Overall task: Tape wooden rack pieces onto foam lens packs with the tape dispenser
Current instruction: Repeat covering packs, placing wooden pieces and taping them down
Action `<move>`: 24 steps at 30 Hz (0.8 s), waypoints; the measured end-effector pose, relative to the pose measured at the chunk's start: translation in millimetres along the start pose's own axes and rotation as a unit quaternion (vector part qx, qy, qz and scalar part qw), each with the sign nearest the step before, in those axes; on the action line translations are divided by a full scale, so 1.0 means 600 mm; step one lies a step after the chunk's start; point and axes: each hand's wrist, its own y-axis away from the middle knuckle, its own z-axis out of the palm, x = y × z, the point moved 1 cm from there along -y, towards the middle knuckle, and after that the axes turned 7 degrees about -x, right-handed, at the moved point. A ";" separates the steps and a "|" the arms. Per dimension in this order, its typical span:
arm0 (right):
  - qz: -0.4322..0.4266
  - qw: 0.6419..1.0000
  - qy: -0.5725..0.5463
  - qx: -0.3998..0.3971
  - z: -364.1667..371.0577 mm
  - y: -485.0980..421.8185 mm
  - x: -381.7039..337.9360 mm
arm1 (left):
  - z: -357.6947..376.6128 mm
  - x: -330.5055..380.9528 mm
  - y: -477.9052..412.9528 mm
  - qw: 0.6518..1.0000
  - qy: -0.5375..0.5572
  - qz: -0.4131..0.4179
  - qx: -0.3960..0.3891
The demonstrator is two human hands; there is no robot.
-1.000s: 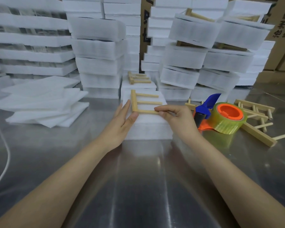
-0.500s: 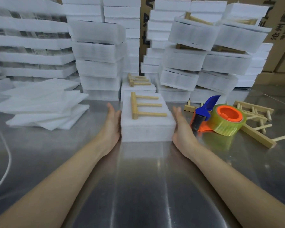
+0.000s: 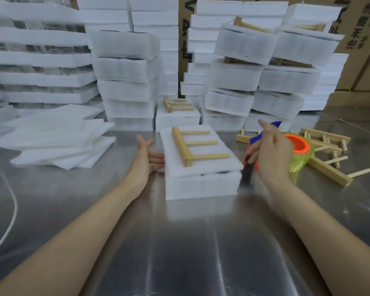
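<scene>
Steel table [image 3: 179, 242] is reflecting the white foam stacks [image 3: 126, 71] behind as we are working. Our left hand [image 3: 146, 155] is keeping its fingers [image 3: 157, 155] straight and loosely spread, the tips touching the left side of the foam lens pack [image 3: 201, 185]. Our right hand [image 3: 271, 154] is reaching over the tape dispenser [image 3: 302, 159] just right of the pack. Its fingers are blurring, one pointing up, so we cannot tell whether they are gripping the handle yet.

The wooden rack piece [image 3: 192, 146] is lying flat on top of the pack, with no tape over it that we are seeing. We are judging the placing done and the taping still to come. Another pack [image 3: 177, 119] behind is also carrying a rack, and loose rack pieces [image 3: 329, 171] are waiting at the right.

Half a second back, both palms were pressing the pack's sides. Now the right one is going to the dispenser while the left is staying put.
</scene>
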 end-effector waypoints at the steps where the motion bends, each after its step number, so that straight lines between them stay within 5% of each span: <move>1: -0.037 0.998 0.030 0.051 -0.017 -0.009 0.001 | 0.003 0.000 0.004 1.000 -0.005 0.007 -0.005; 4: -0.055 0.987 0.084 0.123 -0.066 -0.027 0.013 | 0.009 0.002 0.022 0.996 -0.041 0.034 -0.065; 9: 0.108 0.980 -0.008 -0.168 -0.024 -0.011 0.018 | 0.016 -0.001 0.039 0.987 -0.057 0.040 -0.144; 13: 0.061 0.958 0.053 -0.274 0.012 0.013 0.008 | 0.016 -0.003 0.037 0.987 -0.080 0.029 -0.136; 24: 0.002 0.960 0.046 -0.277 0.016 0.033 -0.002 | 0.016 -0.011 0.029 0.987 -0.061 0.016 -0.151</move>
